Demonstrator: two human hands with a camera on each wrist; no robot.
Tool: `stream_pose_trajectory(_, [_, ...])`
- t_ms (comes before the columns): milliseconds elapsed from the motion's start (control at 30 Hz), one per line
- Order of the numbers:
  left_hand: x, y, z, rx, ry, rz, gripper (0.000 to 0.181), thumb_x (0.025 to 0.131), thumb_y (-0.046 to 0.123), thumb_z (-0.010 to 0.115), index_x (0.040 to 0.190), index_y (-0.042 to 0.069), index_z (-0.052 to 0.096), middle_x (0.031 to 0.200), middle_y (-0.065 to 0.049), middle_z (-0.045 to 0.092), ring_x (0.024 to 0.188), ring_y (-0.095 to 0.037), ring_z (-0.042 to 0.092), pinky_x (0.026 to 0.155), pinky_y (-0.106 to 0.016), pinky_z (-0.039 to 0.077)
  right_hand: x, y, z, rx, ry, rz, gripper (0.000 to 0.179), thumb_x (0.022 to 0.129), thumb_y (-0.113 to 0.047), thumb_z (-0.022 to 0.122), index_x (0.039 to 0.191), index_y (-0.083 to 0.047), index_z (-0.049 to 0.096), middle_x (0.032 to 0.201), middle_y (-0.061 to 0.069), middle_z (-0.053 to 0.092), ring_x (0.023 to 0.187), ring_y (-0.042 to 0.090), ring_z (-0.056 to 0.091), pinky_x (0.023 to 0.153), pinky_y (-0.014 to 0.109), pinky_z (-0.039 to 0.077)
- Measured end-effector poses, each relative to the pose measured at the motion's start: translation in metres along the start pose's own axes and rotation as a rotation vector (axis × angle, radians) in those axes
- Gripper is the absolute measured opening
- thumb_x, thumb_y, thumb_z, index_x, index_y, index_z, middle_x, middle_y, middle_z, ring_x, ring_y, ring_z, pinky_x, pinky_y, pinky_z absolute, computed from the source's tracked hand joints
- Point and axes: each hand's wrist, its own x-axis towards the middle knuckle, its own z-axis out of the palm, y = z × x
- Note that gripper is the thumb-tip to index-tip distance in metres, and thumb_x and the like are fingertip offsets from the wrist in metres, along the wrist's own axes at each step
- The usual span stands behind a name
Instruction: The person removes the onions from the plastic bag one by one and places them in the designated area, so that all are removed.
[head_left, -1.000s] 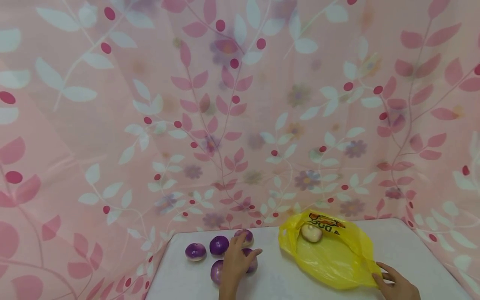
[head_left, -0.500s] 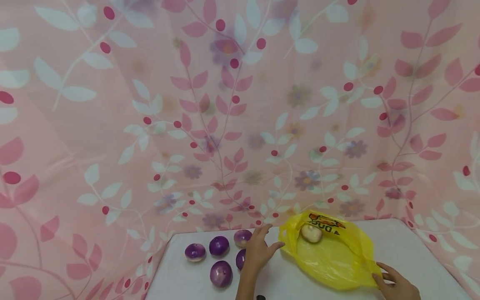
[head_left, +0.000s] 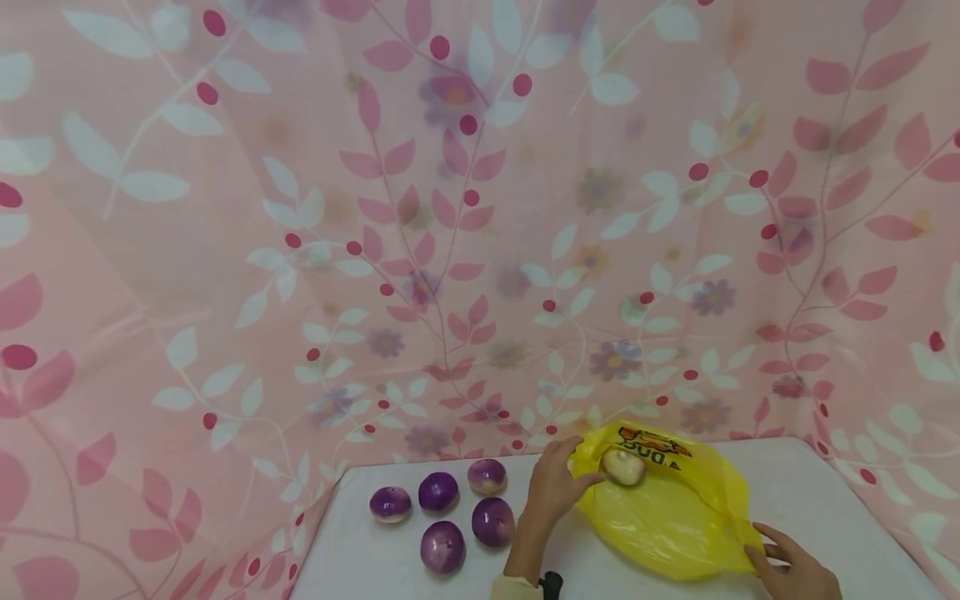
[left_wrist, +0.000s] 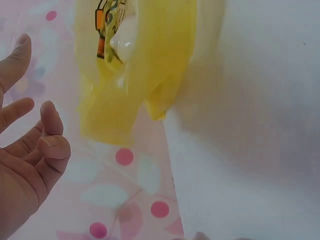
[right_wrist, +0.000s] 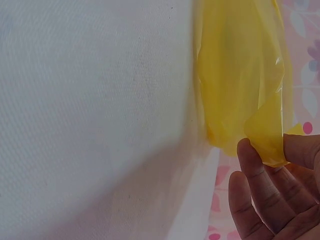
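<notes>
A yellow plastic bag (head_left: 660, 533) lies on the table, its mouth spread wide. Inside it sits one pale turnip-like vegetable (head_left: 623, 467). My right hand (head_left: 798, 567) pinches the bag's near right edge between thumb and fingers; the right wrist view shows the yellow film between them. At the bag's left handle is my left hand (head_left: 555, 483), with thumb and fingers spread apart. In the left wrist view that hand (left_wrist: 30, 155) appears beside the bag, its fingers loosely bent and holding nothing. Several glossy purple-and-white turnip-like vegetables, one of them the near purple turnip (head_left: 442, 547), lie left of the hand.
A white cloth covers the table (head_left: 345, 567). Behind it hangs a pink curtain (head_left: 480, 250) with leaf and flower prints, close to the table's back edge. A small dark object (head_left: 552, 583) shows by the left wrist.
My left hand has moved right, from above the purple turnips to the bag's left handle. The turnips stay in place, and the right hand keeps its hold on the bag's edge.
</notes>
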Motion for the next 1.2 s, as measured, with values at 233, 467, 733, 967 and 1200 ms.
stream_pose_trajectory(233, [0.01, 0.007, 0.02, -0.003, -0.023, 0.036, 0.06, 0.077, 0.046, 0.082, 0.127, 0.018, 0.064, 0.108, 0.002, 0.061, 0.094, -0.014, 0.061, 0.081, -0.026, 0.051, -0.001, -0.003, -0.001, -0.006, 0.015, 0.011, 0.067, 0.085, -0.04, 0.076, 0.129, 0.004, 0.053, 0.101, 0.027, 0.068, 0.073, 0.031, 0.069, 0.065, 0.046, 0.055])
stream_pose_trajectory(467, [0.016, 0.012, 0.038, 0.004, -0.118, -0.001, 0.061, 0.078, 0.046, 0.082, 0.128, 0.015, 0.065, 0.113, -0.001, 0.063, 0.097, -0.011, 0.059, 0.085, -0.029, 0.05, -0.001, -0.003, 0.0, -0.003, 0.042, 0.004, 0.065, 0.085, -0.039, 0.076, 0.128, 0.004, 0.054, 0.1, 0.027, 0.068, 0.073, 0.031, 0.069, 0.064, 0.045, 0.055])
stream_pose_trajectory(733, [0.019, 0.018, 0.049, 0.006, -0.191, -0.038, 0.059, 0.077, 0.047, 0.082, 0.126, 0.018, 0.065, 0.115, 0.0, 0.065, 0.099, -0.009, 0.057, 0.085, -0.029, 0.049, -0.001, -0.001, -0.002, -0.009, 0.012, 0.014, 0.069, 0.085, -0.043, 0.075, 0.129, 0.004, 0.053, 0.103, 0.028, 0.067, 0.074, 0.032, 0.069, 0.065, 0.045, 0.055])
stream_pose_trajectory(967, [0.026, 0.019, 0.057, 0.027, -0.228, -0.07, 0.063, 0.077, 0.051, 0.081, 0.13, 0.022, 0.063, 0.117, 0.006, 0.063, 0.103, -0.008, 0.057, 0.085, -0.028, 0.048, -0.002, -0.004, 0.0, 0.01, 0.045, -0.002, 0.065, 0.085, -0.038, 0.077, 0.128, 0.005, 0.054, 0.1, 0.027, 0.068, 0.074, 0.033, 0.069, 0.064, 0.044, 0.056])
stream_pose_trajectory(1200, [0.032, 0.015, 0.065, 0.077, -0.267, -0.109, 0.063, 0.076, 0.053, 0.08, 0.13, 0.024, 0.063, 0.117, 0.007, 0.061, 0.102, -0.01, 0.056, 0.084, -0.029, 0.049, -0.002, -0.005, -0.002, 0.004, 0.03, -0.025, 0.067, 0.085, -0.041, 0.075, 0.128, 0.006, 0.054, 0.099, 0.027, 0.068, 0.076, 0.034, 0.069, 0.064, 0.045, 0.056])
